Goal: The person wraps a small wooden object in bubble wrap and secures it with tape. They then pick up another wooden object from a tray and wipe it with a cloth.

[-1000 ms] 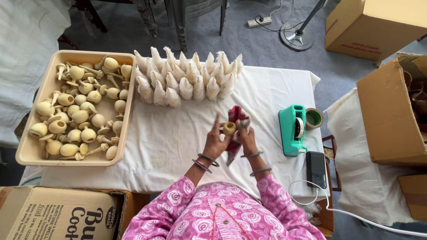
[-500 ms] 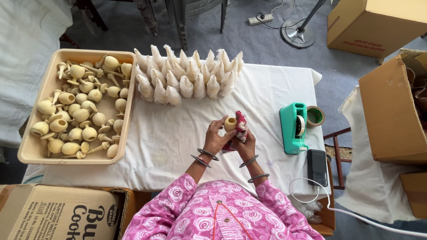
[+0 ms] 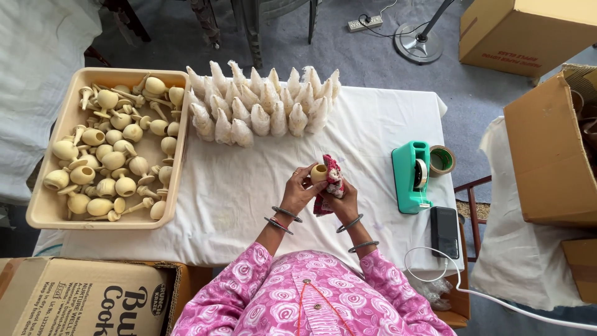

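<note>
Over the white-clothed table [image 3: 249, 186], the left hand [image 3: 298, 193] grips a small pale wooden cup-shaped piece [image 3: 319, 173]; the right hand [image 3: 341, 200] presses a red patterned cloth [image 3: 331, 180] against it.

A small cream cup-shaped piece [image 3: 319, 173], open mouth facing up, is sitting beside a red-and-white patterned cloth [image 3: 331, 185] that is hanging bunched and touching it above the white table.

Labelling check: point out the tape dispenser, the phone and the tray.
tape dispenser [image 3: 411, 177], head view, on its teal body.
phone [image 3: 444, 231], head view, middle of its dark screen.
tray [image 3: 53, 214], head view, on its bare beige front rim.
</note>
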